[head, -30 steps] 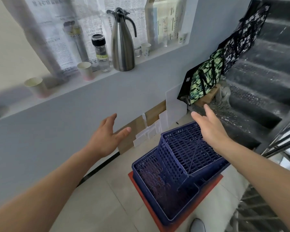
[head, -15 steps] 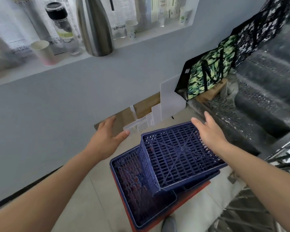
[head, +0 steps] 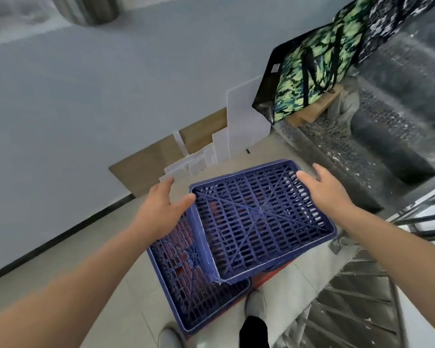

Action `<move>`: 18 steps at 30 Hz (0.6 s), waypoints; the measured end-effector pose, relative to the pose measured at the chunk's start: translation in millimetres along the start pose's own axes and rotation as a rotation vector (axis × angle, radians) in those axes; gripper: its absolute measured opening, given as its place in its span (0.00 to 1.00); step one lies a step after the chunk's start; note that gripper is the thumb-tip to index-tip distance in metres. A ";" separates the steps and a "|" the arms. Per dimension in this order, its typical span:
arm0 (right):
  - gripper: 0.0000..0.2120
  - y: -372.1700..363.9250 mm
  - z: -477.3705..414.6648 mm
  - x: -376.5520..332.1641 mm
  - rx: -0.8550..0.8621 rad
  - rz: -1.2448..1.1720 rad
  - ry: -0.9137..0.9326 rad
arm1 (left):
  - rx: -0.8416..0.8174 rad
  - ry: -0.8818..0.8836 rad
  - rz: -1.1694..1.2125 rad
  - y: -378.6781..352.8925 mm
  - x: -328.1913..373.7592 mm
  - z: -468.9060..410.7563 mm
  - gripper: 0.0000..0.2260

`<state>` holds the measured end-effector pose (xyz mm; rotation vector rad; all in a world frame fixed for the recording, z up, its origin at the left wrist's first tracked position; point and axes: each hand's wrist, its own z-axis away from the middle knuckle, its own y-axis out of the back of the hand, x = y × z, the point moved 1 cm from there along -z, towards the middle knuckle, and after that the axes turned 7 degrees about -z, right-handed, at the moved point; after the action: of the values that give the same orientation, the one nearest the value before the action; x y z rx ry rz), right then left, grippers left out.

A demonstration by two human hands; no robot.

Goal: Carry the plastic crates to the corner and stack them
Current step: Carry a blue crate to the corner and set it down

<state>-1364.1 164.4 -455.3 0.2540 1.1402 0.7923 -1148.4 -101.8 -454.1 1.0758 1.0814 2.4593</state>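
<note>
Your left hand [head: 158,212] and right hand [head: 324,189] are spread, gripping nothing yet, flanking the far corners of the top blue crate [head: 261,222], which lies skewed in the lower crate [head: 186,285] under your left wrist. Stacking step, I judge; next, grasp both sides and square it.

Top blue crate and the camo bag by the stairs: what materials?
Top blue crate: moulded plastic, likely; matte lattice with diagonal ribs, ragged near corner. Camo bag: probably laminated woven plastic; glossy creased sheen, black strap handles.
</note>
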 end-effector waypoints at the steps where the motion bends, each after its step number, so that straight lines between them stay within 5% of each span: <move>1: 0.32 -4.5 -12.7 6.5 -0.011 0.010 -0.009 | 0.002 0.027 0.015 -11.6 -1.3 -9.3 0.35; 9: 0.28 -17.5 -111.6 73.6 -0.082 0.134 -0.100 | -0.087 0.309 0.133 -118.8 -11.6 -86.1 0.31; 18: 0.40 -29.6 -199.5 152.1 -0.072 0.211 -0.258 | -0.061 0.592 0.330 -201.2 -32.5 -147.6 0.34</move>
<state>-1499.1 205.7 -664.7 0.4091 0.8491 0.9555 -1244.2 -56.5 -682.4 0.5420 1.0211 3.1715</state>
